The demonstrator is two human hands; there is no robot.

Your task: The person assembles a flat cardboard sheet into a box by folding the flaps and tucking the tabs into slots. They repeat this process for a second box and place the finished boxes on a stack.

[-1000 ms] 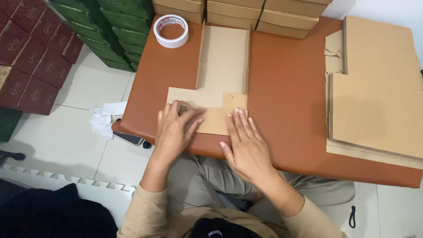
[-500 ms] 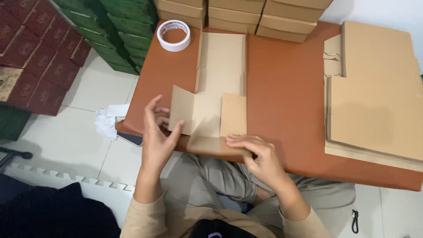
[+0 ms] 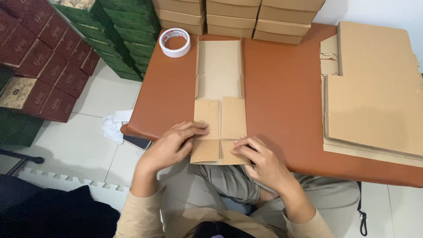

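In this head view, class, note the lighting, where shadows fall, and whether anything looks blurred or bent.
Head view: soft, even light, no harsh glare on the brown table; faint shadows beside the left hand and right hand on the cardboard blank; the hands are sharp; the table edges bow slightly from wide-angle distortion.

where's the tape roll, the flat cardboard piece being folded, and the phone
white tape roll [image 3: 175, 42], head view, on its ring
flat brown cardboard box blank [image 3: 219, 70], head view, on its upper panel
dark phone [image 3: 137, 142], head view, on its visible edge

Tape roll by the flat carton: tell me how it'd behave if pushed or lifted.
The tape roll lies flat on the table, so a push would probably slide it, not roll it. Its hollow ring looks light and stiff. Stood on edge, it might roll away.
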